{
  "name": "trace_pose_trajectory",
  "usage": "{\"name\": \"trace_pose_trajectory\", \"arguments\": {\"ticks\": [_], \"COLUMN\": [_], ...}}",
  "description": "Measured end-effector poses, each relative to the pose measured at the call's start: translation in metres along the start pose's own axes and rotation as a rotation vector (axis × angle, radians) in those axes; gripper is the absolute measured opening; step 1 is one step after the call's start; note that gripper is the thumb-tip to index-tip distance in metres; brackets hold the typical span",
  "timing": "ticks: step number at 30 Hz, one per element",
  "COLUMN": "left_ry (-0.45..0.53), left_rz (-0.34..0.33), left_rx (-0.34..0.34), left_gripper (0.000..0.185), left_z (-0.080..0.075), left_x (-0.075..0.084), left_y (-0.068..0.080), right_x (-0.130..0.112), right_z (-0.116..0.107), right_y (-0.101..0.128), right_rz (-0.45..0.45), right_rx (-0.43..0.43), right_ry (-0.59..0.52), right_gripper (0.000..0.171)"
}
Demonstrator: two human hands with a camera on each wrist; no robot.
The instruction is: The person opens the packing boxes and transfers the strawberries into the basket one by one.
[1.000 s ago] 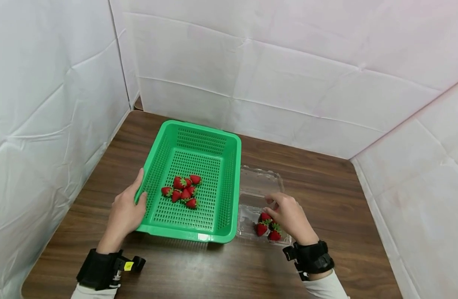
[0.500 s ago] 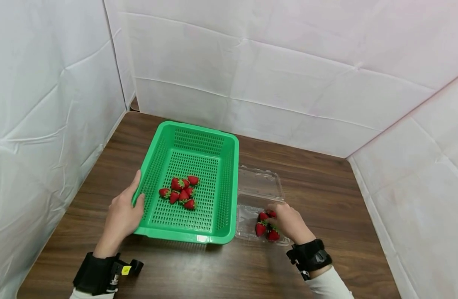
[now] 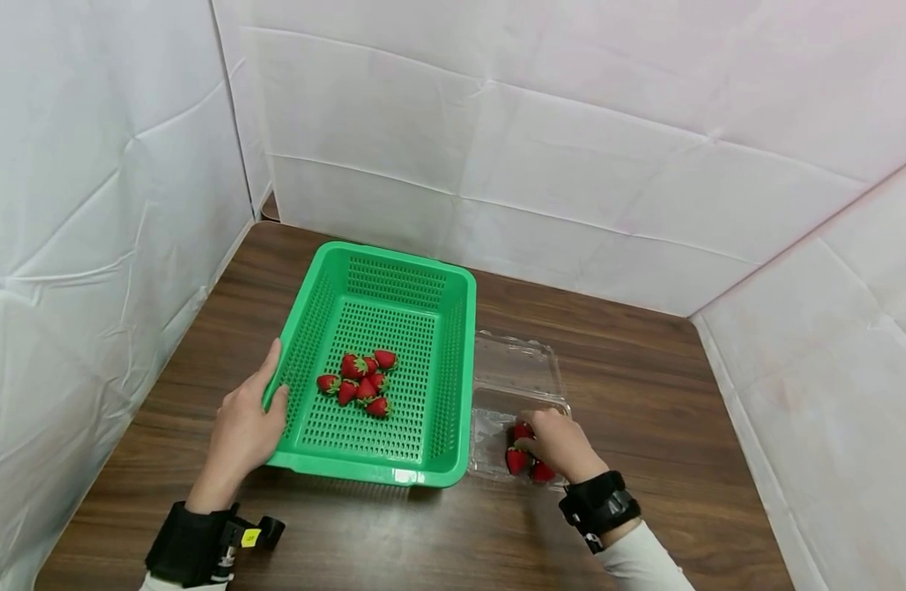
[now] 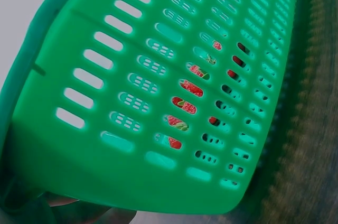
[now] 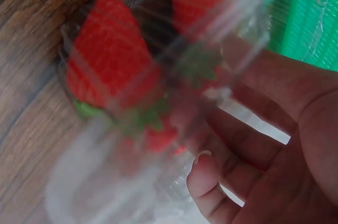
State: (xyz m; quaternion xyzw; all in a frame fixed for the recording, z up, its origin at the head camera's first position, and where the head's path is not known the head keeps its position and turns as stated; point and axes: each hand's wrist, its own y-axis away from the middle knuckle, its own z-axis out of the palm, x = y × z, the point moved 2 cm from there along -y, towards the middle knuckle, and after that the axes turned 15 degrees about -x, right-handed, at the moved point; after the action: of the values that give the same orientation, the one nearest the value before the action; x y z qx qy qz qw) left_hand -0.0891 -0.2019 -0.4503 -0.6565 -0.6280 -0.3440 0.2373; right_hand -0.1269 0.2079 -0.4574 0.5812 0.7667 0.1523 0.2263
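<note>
My left hand (image 3: 244,427) grips the left rim of a green perforated plastic basket (image 3: 459,386), with the thumb inside. Several strawberries (image 3: 353,366) lie bunched on its floor; in the left wrist view red fruit shows through the slots of the basket wall (image 4: 47,145). To the right, my right hand (image 3: 562,443) reaches down into a clear plastic clamshell box (image 3: 490,435). Its thumb and fingers are curled round a strawberry, mostly hidden by the hand and blurred plastic. Other strawberries (image 3: 516,461) sit beside the fingers; in the right wrist view one strawberry (image 5: 113,55) lies left of the hand.
The box's clear lid (image 3: 519,365) lies folded back, away from the person. Everything stands on a dark wood-grain table (image 3: 630,377). White sheeting (image 3: 571,164) encloses the back and both sides.
My right hand has come down from above the box, its fingers now lower among the strawberries. My left hand keeps its hold on the basket rim.
</note>
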Motion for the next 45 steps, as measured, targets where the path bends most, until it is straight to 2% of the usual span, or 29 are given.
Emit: {"name": "trace_pose_trajectory", "arguments": {"ticks": [12, 18, 25, 32, 40, 45], "left_ry": [0.010, 0.005, 0.002, -0.004, 0.005, 0.009], "left_rz": [-0.011, -0.013, -0.017, -0.020, -0.024, -0.016], "left_rx": [0.005, 0.017, 0.008, 0.004, -0.009, -0.001], "left_gripper": [0.065, 0.065, 0.064, 0.065, 0.064, 0.064], "left_z": [0.001, 0.000, -0.001, -0.001, -0.001, 0.000], "left_x": [0.002, 0.002, 0.001, 0.001, 0.003, 0.003], "left_y": [0.002, 0.004, 0.004, 0.002, 0.002, 0.001], "right_x": [-0.005, -0.009, -0.015, -0.022, -0.033, -0.040], "right_z": [0.000, -0.010, -0.017, -0.022, -0.027, -0.031], "right_y": [-0.001, 0.003, 0.010, 0.021, 0.031, 0.036], "right_rz": [-0.040, -0.120, -0.134, -0.155, -0.234, -0.253], "right_rx": [0.042, 0.107, 0.118, 0.163, 0.258, 0.293], "right_ry": [0.043, -0.040, -0.110, -0.234, -0.245, -0.251], "right_gripper": [0.017, 0.016, 0.037, 0.029, 0.029, 0.028]}}
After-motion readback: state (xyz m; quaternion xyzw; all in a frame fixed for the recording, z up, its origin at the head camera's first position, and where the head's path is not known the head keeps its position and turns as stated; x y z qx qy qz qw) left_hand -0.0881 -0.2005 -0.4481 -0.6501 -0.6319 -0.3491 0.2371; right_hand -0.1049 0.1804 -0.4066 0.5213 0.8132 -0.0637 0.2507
